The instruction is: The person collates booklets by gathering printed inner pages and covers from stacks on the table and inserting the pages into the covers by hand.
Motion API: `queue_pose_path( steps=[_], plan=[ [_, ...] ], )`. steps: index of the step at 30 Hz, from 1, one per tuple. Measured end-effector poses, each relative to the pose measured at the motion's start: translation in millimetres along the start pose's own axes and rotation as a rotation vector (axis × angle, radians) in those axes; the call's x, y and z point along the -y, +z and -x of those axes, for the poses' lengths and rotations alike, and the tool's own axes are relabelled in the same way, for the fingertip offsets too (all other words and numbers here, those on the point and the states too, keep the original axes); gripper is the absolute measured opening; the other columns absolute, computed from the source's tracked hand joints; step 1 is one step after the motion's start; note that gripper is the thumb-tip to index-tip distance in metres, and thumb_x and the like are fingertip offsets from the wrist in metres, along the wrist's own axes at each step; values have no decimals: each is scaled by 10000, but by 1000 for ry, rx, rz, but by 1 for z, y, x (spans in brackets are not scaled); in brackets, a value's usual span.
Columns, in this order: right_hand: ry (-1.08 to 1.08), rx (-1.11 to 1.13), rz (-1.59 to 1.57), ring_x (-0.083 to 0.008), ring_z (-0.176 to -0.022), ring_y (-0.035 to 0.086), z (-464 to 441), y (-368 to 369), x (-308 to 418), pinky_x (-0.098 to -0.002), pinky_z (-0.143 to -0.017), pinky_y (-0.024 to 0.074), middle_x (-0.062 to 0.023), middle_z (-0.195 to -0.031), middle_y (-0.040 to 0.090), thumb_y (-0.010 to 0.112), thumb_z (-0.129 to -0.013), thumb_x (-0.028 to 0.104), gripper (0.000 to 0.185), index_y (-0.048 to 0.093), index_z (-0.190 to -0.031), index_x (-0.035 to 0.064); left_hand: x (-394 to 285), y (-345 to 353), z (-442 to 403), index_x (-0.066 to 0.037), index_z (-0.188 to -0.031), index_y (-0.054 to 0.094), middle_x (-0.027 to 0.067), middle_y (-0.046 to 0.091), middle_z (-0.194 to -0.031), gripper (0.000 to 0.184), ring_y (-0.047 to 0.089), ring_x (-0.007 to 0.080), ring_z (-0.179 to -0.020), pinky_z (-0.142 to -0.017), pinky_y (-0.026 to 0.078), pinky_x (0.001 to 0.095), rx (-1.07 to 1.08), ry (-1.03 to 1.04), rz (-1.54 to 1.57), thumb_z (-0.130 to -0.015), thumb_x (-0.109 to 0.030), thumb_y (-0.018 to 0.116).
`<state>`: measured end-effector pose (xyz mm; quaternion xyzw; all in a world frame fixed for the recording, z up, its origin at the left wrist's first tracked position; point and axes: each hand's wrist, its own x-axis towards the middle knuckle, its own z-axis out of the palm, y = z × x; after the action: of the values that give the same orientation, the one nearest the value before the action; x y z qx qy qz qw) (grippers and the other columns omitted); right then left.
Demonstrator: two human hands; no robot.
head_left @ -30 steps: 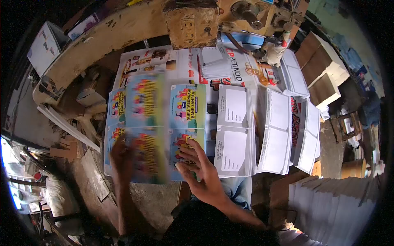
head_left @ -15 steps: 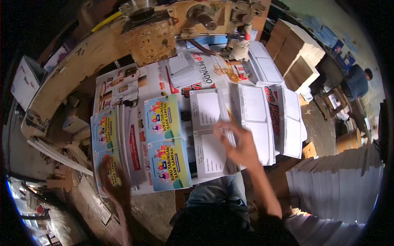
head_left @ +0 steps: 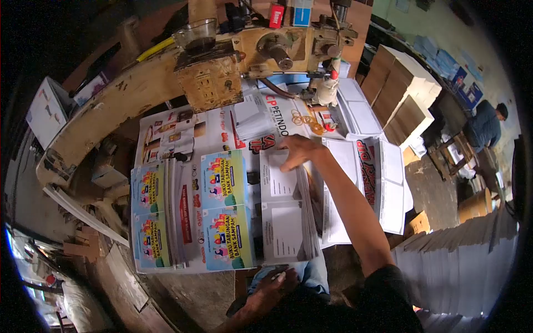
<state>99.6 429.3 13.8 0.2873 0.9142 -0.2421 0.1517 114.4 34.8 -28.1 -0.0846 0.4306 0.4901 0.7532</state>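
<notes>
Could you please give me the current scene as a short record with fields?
Right hand: over the upper part of the grey-and-white form stack, fingers spread; contact unclear
Right hand point
Left hand: low over the lap, a small pale item at its fingers, too small to identify
Colourful covers: two stacks, left and right
Form stack: just right of the right-hand covers
Rubber bands: loose beyond the form stack
Background: another person, far right
</notes>
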Motion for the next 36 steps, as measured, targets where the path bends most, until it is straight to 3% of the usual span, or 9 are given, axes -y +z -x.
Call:
queue_pose_path(
  steps=[7, 13, 17, 19, 20, 25, 28, 32, 36],
  plan=[
    [-125, 52, 185, -353, -1182, 557, 70, 43, 46, -382, -1009, 455, -241, -1275, 564, 809, -568, 413, 858, 581, -1270, -25, 19, -40, -6, 1, -1405, 412, 195, 565, -1324, 583, 558, 284, -1208, -1085, 417, 383, -69, 165, -849, -963, -326, 605],
    [-308, 54, -504, -295, -1183, 577, 62, 58, -15, -381, -1027, 467, -175, -1307, 568, 774, -736, 612, 914, 506, -1380, 21, -1, -2, 46, 35, -1302, 521, 263, 624, -1208, 628, 623, 364, -1111, -968, 486, 455, -150, 616, -1032, -875, -382, 715],
    [-419, -81, -662, -174, -1031, 609, 77, 42, -18, -327, -895, 492, -70, -1094, 645, 815, -806, 355, 490, 646, -1128, 26, -28, 26, 59, 24, -1271, 552, 281, 630, -1159, 626, 612, 414, -1099, -964, 467, 487, -139, 757, -1344, -838, -383, 749],
    [-537, -333, -799, -128, -901, 607, 74, 36, -29, -284, -826, 483, -6, -958, 632, 825, -799, 169, 362, 641, -1085, 46, -35, 46, 63, 67, -1276, 506, 317, 654, -991, 539, 679, 458, -888, -785, 554, 518, -259, 956, -1636, -937, -335, 629],
    [-535, -386, -902, -119, -901, 598, 79, 28, -30, -273, -820, 481, 5, -949, 621, 818, -803, 139, 358, 632, -1097, 51, -38, 50, 61, 28, -1253, 527, 290, 655, -844, 474, 682, 452, -777, -699, 555, 533, -297, 1041, -1639, -951, -330, 601],
    [-455, -514, -897, -112, -972, 560, 87, 13, -76, -273, -880, 493, 0, -1037, 569, 771, -817, 21, 472, 535, -1223, 55, -60, 65, 41, -17, -1237, 581, 234, 699, -950, 603, 676, 466, -860, -772, 539, 546, -577, 755, -1694, -914, -526, 585],
    [-353, -396, -899, -126, -1003, 550, 92, 36, -89, -273, -911, 483, -6, -1062, 552, 777, -787, 6, 549, 494, -1253, 58, -41, 25, 2, 15, -1205, 576, 234, 681, -916, 450, 700, 372, -846, -730, 554, 492, -694, 1346, -1417, -893, -291, 685],
    [-345, -398, -1003, -187, -1172, 567, 104, 41, -88, -342, -1020, 460, -71, -1249, 585, 697, -781, -66, 562, 486, -1297, 5, -21, 23, -5, 80, -1210, 506, 262, 586, -1245, 439, 634, 337, -1078, -893, 507, 458, -472, 1251, -797, -860, -99, 700],
    [-459, -506, -1086, -181, -1104, 600, 94, 57, -68, -309, -987, 470, -77, -1164, 633, 652, -774, -74, 484, 550, -1242, -4, -10, 35, -25, 85, -1225, 454, 295, 550, -1298, 405, 585, 397, -1173, -1051, 405, 469, -723, 1483, -1099, -912, -105, 627]
  ],
)
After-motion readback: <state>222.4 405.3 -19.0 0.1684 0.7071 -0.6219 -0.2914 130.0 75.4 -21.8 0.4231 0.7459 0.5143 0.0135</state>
